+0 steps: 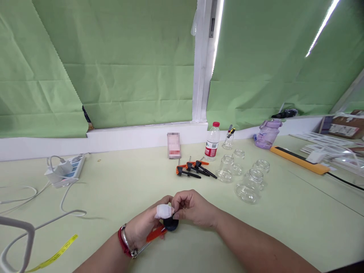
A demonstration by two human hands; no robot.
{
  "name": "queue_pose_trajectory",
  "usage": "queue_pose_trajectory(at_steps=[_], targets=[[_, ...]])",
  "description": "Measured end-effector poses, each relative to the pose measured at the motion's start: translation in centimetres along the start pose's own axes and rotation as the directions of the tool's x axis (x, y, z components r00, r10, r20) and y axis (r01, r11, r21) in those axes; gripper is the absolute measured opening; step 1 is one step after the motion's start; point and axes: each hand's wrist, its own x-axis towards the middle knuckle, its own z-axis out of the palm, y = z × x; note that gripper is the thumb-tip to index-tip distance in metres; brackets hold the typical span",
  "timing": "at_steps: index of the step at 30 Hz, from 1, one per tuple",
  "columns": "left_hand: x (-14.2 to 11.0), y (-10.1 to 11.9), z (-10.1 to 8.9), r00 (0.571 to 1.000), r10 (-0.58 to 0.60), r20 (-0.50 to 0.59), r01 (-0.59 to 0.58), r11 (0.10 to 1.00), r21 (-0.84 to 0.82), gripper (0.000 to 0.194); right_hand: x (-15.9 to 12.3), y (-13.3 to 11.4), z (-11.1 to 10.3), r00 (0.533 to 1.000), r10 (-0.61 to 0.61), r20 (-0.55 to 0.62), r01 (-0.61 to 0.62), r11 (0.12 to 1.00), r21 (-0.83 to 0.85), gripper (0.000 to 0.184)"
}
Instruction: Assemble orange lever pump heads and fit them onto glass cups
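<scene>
Low over the near edge of the table, my left hand [143, 227] is wrapped round a black and orange tool [171, 223]. The tool has a round black head, a flat orange piece and a thin metal rod that points back toward my wrist. White wrapping [164, 211] covers my left thumb. My right hand [193, 208] is closed, its thumb and fingertips pinched together at the upper edge of the black head. Whatever sits between those fingertips is too small to make out. Beyond my hands lie several similar black and orange tools [196, 168] with metal rods.
Several clear glass jars [226, 170] stand to the right. Behind them are a red-capped bottle [212, 142], a jar holding small tools [228, 140] and a purple bottle [267, 134]. An orange power strip [298, 160] lies right; a white power strip [68, 172] and cables lie left.
</scene>
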Motion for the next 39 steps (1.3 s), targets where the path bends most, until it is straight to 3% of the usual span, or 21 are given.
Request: queue_pose_trajectory(at_steps=[5,10,19,25,32,39], targets=[[0.11,-0.28,-0.17,0.999,0.038,-0.005,-0.038,0.999,0.004,0.022,-0.09,-0.04,0.05,0.999,-0.045,0.005,0.045,0.997,-0.064,0.03],[0.27,-0.24,-0.2,0.999,0.033,0.01,-0.033,0.999,-0.018,0.019,-0.08,0.0,-0.03,0.995,-0.097,0.027,0.099,0.988,-0.116,0.021],[0.17,0.01,0.02,1.0,0.024,0.0,-0.024,1.0,-0.007,0.02,-0.05,-0.3,0.26,1.0,0.004,0.011,-0.004,1.0,-0.013,0.029],[0.2,-0.03,-0.06,1.0,0.023,0.002,-0.023,1.0,0.012,0.023,0.0,-0.03,0.14,1.0,0.007,0.004,-0.007,1.0,0.007,0.028],[0.15,-0.21,-0.27,0.999,0.04,0.018,-0.04,0.999,0.013,0.021,-0.15,-0.01,0.03,0.995,-0.093,0.044,0.1,0.977,-0.187,0.019],[0.2,-0.57,-0.5,0.999,0.045,0.031,-0.044,0.999,-0.017,0.019,-0.1,-0.29,0.28,0.997,-0.061,0.039,0.064,0.995,-0.078,0.021]])
